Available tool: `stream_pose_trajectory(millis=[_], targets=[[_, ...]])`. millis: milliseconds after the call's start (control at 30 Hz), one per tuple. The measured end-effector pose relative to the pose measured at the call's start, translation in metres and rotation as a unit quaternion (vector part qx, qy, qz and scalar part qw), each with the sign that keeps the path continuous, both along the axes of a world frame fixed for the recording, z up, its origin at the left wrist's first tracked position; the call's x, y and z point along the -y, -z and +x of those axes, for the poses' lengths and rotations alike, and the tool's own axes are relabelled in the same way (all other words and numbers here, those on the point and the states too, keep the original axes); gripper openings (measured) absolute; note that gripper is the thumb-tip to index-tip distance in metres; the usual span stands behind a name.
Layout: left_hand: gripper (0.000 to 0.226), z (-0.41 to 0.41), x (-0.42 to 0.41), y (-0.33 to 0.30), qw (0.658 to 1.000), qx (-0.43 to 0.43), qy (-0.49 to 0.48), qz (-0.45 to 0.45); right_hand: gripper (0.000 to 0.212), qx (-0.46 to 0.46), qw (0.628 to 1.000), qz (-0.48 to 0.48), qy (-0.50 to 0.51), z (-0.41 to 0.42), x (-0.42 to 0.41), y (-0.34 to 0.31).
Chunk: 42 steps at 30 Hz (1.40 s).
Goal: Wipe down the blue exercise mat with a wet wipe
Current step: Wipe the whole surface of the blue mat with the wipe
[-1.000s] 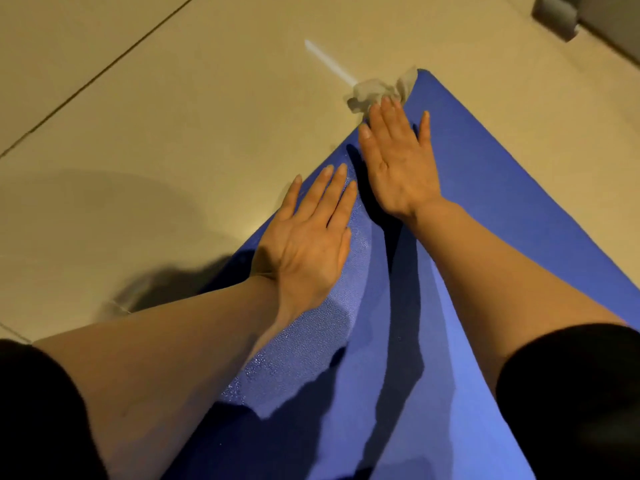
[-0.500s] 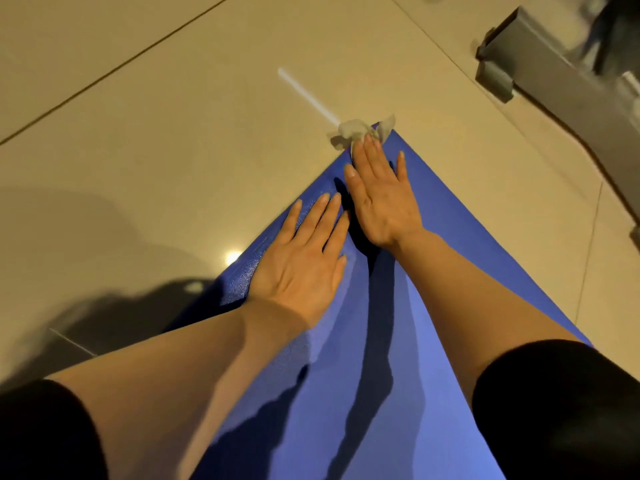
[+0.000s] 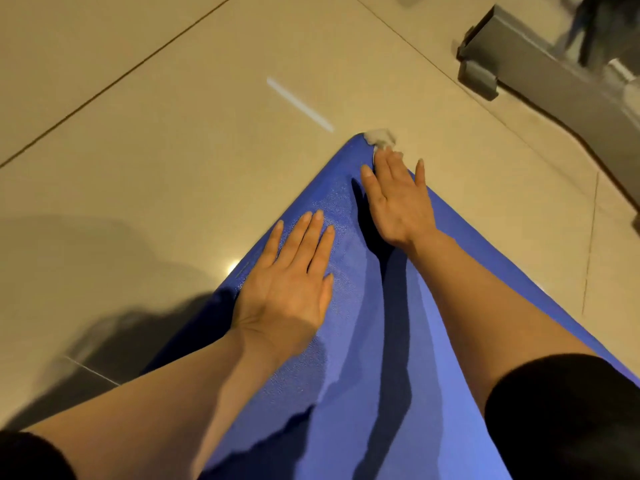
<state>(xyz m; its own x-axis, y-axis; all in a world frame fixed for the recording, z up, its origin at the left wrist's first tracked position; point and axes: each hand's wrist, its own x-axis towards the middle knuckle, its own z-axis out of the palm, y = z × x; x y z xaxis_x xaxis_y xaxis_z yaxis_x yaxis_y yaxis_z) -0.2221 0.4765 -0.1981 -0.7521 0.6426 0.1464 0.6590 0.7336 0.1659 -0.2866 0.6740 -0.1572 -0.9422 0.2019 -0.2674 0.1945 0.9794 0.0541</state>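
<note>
Two hands: both flat, apart.
Right hand (image 3: 398,199): fingers press wet wipe (image 3: 381,138) at mat's (image 3: 363,375) 12 o'clock corner.
Left hand (image 3: 291,282): steadies mat.
Progress: far corner reached; remainder unclear.

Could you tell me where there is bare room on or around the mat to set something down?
Bare tile floor left of the blue mat; bare mat between the forearms. Crowded at the far corner: right hand on the wipe, left hand close behind.

Blue mat (image 3: 363,393), seemingly white wipe (image 3: 380,137), beige floor (image 3: 138,168)
</note>
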Motion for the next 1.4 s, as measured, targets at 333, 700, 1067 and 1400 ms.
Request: stream_pose_trajectory(millis=[333, 700, 1067, 1400], targets=[[0.06, 0.001, 0.002, 0.001, 1.0, 0.016, 0.003, -0.011, 0.06, -0.023, 0.998, -0.05, 0.025, 0.007, -0.016, 0.001], [0.062, -0.001, -0.001, 0.0, 0.999, 0.039, -0.005, -0.016, 0.068, -0.073, 0.982, -0.137, 0.106, -0.018, 0.024, 0.018], [0.063, 0.0, -0.004, -0.004, 0.998, 0.053, -0.009, -0.036, 0.067, -0.091, 0.963, -0.225, 0.119, 0.022, 0.041, 0.014], [0.066, -0.001, -0.003, -0.007, 0.997, 0.062, -0.01, -0.046, 0.078, -0.075, 0.979, -0.184, 0.037, 0.106, 0.042, 0.009]])
